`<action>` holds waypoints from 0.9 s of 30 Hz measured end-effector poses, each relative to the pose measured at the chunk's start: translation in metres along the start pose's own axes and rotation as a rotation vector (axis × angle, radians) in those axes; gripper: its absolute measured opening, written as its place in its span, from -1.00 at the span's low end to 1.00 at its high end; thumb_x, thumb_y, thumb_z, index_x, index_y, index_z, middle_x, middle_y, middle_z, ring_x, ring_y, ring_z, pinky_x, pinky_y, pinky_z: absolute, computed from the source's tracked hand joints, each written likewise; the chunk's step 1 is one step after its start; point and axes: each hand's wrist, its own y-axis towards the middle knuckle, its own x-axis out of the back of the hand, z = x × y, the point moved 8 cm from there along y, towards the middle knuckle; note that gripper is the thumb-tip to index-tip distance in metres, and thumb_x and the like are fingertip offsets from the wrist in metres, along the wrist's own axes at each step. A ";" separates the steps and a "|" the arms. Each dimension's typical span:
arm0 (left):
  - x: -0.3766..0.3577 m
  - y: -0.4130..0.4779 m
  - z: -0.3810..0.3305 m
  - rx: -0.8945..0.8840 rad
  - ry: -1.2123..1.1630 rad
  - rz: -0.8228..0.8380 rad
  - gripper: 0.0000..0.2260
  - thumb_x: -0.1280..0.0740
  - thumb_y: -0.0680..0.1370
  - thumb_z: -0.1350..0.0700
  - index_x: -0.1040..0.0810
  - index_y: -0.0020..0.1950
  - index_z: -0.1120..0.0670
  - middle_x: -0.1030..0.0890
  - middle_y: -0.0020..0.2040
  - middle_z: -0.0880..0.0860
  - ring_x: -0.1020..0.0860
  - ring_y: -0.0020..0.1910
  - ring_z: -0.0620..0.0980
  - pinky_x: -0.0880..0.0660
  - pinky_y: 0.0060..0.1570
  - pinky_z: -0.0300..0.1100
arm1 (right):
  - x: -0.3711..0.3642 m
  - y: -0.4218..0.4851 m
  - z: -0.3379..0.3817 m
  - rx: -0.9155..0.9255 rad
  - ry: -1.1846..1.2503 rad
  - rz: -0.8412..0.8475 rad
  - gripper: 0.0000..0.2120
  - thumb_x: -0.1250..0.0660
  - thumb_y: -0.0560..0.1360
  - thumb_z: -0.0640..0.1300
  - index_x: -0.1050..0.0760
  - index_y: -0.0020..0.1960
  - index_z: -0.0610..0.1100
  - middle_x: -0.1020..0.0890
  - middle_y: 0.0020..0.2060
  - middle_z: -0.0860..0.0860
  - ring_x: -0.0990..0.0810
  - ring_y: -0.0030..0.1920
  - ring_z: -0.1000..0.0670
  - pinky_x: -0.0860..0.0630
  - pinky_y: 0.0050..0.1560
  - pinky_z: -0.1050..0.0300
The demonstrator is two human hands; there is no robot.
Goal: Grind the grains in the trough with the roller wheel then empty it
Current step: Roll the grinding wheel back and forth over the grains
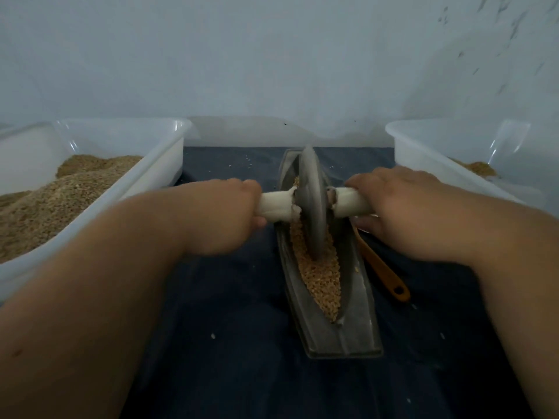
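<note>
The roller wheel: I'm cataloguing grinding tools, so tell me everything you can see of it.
The grey metal disc-shaped roller wheel stands upright on edge in the long grey metal trough, its lower rim sunk in the tan grains. A white-wrapped axle handle sticks out each side; the left hand grips one, the right hand the other.

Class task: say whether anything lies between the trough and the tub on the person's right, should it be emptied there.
Yes: an orange spoon lies on the cloth along the right side of the trough, between it and the right tub, its far end hidden under the right hand. The roller wheel stands in the trough.
</note>
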 end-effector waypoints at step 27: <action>0.004 0.007 0.005 0.051 0.060 -0.178 -0.71 -0.16 0.60 -0.13 -0.34 0.21 0.01 -0.47 0.12 0.03 -0.46 0.06 0.08 -0.43 0.08 0.06 | -0.004 0.014 -0.011 -0.043 0.088 -0.118 -0.57 -0.32 0.54 0.01 -0.38 0.38 0.08 -0.56 0.03 -0.01 -0.54 0.00 -0.08 -0.51 0.02 -0.11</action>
